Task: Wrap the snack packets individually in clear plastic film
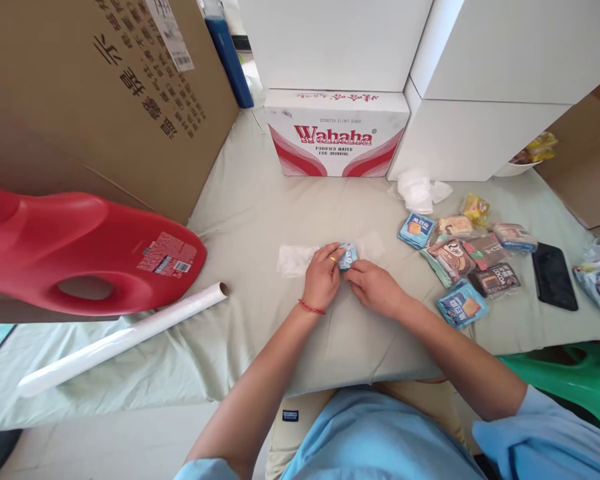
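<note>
A small blue snack packet (349, 256) lies on the cloth in front of me, on a strip of clear plastic film (296, 260) that shows at both sides of it. My left hand (324, 272), with a ring and a red string bracelet, presses onto the packet's left side, fingers together. At the packet's near right corner, my right hand (375, 287) has thumb and fingers pinched together. Whether that pinch takes in film as well as packet is hidden.
Several wrapped snacks (450, 260), a black phone (555, 277) and crumpled white plastic (417, 190) are to the right. A Wahaha carton (337, 137) stands behind. On the left are a film roll (130, 337), a red jug (90, 250) and a large cardboard box (145, 87).
</note>
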### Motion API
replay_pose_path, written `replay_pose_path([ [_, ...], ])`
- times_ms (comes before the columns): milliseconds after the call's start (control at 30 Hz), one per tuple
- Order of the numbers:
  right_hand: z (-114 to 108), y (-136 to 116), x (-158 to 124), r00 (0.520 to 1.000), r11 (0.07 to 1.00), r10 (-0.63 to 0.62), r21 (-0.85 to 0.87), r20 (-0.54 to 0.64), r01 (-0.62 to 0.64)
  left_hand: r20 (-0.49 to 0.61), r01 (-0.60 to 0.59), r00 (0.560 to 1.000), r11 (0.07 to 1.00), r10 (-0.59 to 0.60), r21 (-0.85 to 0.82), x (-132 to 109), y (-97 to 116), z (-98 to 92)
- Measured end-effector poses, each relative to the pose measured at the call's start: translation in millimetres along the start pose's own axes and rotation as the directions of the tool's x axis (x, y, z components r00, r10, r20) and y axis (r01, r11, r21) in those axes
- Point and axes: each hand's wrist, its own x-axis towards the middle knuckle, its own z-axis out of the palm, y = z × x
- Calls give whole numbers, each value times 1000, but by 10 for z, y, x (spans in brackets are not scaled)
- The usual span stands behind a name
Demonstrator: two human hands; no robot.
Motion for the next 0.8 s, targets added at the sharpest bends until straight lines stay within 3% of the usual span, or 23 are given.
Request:
replay_pose_path([
  [67,-144,93,-89,988,986,39,164,-149,-14,37,-53,998,998,52,43,-49,-65,47],
  [100,-232,156,-94,959,973,114,222,-261,-55,45,-73,997,996,70,58,-66,-77,58],
  [167,-412,304,-16,836,943,290,286,-466,-168,51,-94,995,993,90,76,-77,-85,67],
  [200,-492,380,60,791,932,340,297,-509,-209,52,-100,994,992,96,80,-75,-85,68],
  [233,-558,450,151,789,928,353,293,-503,-228,54,-106,993,991,101,83,-70,-83,68],
  [333,-655,593,416,943,966,226,183,-243,-184,59,-118,992,989,113,87,-58,-63,63],
  [400,-658,615,504,985,987,149,69,-82,-144,45,-107,994,990,104,88,-60,-34,58],
  [433,-652,608,506,990,992,127,20,-66,-126,33,-94,995,992,91,84,-63,-17,55],
  [500,-643,581,428,987,996,73,-44,-140,-80,8,-60,998,996,59,72,-68,14,49],
  [567,-636,572,266,971,996,-14,-84,-240,-6,6,-47,999,997,47,66,-65,28,47],
  [633,-615,609,65,960,991,-86,-125,-265,55,37,-65,997,995,63,73,-58,22,51],
  [733,-547,743,-200,984,990,-84,-126,-154,65,107,-100,990,990,89,102,-56,-2,73],
  [800,-506,838,-292,994,997,17,-69,-104,-25,130,-107,987,986,90,131,-69,-4,86],
])
